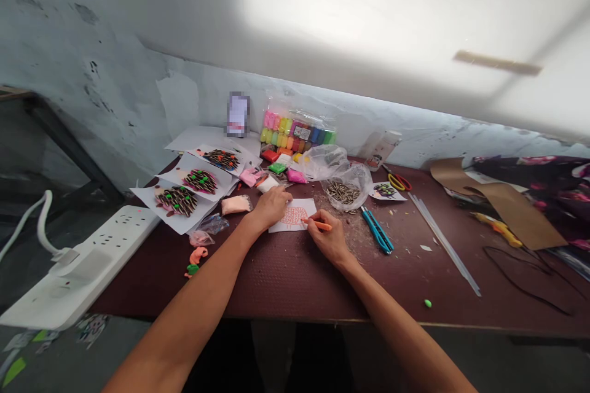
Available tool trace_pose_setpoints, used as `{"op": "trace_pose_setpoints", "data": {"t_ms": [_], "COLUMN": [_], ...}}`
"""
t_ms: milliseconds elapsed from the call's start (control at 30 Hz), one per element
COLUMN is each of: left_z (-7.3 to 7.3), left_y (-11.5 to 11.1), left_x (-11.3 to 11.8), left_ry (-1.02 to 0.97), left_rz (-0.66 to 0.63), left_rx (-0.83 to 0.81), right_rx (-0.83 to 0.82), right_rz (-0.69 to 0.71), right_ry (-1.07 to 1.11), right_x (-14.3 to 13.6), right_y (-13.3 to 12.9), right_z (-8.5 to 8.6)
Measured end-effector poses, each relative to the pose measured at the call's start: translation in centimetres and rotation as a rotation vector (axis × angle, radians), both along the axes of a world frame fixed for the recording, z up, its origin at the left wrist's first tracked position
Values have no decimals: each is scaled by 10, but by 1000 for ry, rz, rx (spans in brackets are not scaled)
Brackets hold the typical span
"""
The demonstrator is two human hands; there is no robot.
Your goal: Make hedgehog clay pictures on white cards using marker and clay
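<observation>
My right hand (328,234) is closed around an orange marker (322,225), its tip touching a small white sheet of paper (308,204). Orange lines form a rounded, patterned drawing (292,215) on that sheet. Across the sheet's upper left edge rests my left hand (273,204), fingers extended and pressing down, with nothing gripped. Just behind it lie a white clay packet (267,183) and a bright pink one (296,176). A pale peach clay packet (236,204) sits to its left. Right of the sheet is an open plastic bag (345,192) of small brown sticks or seeds.
Sheets with spiky hedgehog-like figures (177,201) overlap at left, near a white power strip (110,242). A teal utility knife (377,230), scissors (399,182) and clear glue sticks (445,245) lie at right. A phone (237,114) and colourful clay packs (297,129) stand against the wall.
</observation>
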State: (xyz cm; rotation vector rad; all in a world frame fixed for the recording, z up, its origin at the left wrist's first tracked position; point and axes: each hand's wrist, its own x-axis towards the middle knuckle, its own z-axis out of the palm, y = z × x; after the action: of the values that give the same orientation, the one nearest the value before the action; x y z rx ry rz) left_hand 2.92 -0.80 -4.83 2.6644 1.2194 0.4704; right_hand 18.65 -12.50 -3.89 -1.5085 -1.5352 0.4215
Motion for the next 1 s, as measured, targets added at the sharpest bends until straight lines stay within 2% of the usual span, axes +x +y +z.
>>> {"op": "trace_pose_setpoints", "data": {"t_ms": [233,700,1000], "left_z": [1,6,3], "left_y": [-1,-4,-2], "left_x": [0,0,0], "left_ry": [-12,-9,-31], "left_rz": [3,12,3], "left_rx": [-14,-29,-24], "right_rx": [-4,11,-11], "right_rz": [34,13,28], "right_ry": [-19,-32,-34], "right_x": [0,-1,0], "right_y": [-1,-2,-2], "right_z": [1,4,1]}}
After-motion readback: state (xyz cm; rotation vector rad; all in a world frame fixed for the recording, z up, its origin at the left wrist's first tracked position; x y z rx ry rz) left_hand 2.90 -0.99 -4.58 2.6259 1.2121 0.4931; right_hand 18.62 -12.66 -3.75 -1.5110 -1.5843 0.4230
